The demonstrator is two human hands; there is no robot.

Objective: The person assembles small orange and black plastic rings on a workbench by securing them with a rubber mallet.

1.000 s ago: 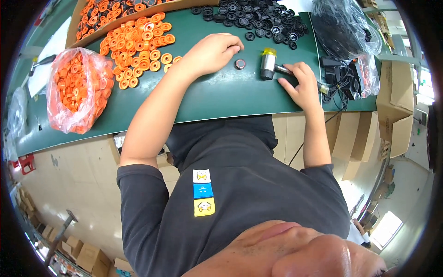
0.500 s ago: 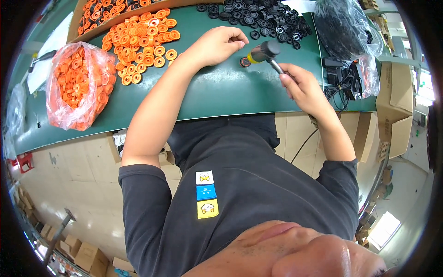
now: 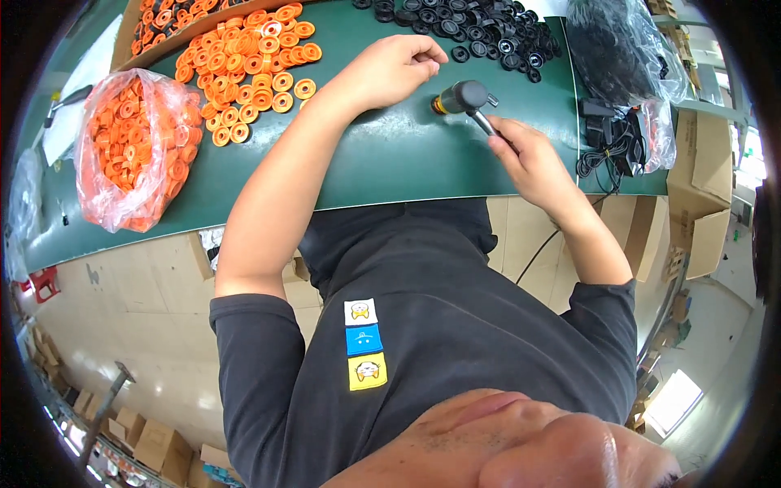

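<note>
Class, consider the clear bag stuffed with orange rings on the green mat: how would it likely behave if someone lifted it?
The bag of orange rings would probably sag and shift, since its thin film is crinkled and the rings sit loose. Bulging full, it likely feels fairly heavy.

A: How's the left hand [image 3: 390, 71]?
B: Forearm stretched forward, fingers loosely curled, palm down.
A: And the right hand [image 3: 529, 159]?
B: Elbow bent, fist closed in a grip.

One mallet [image 3: 465, 98], two hands, two plastic bags, many orange rings [image 3: 260, 61], many black rings [image 3: 480, 28]
</note>
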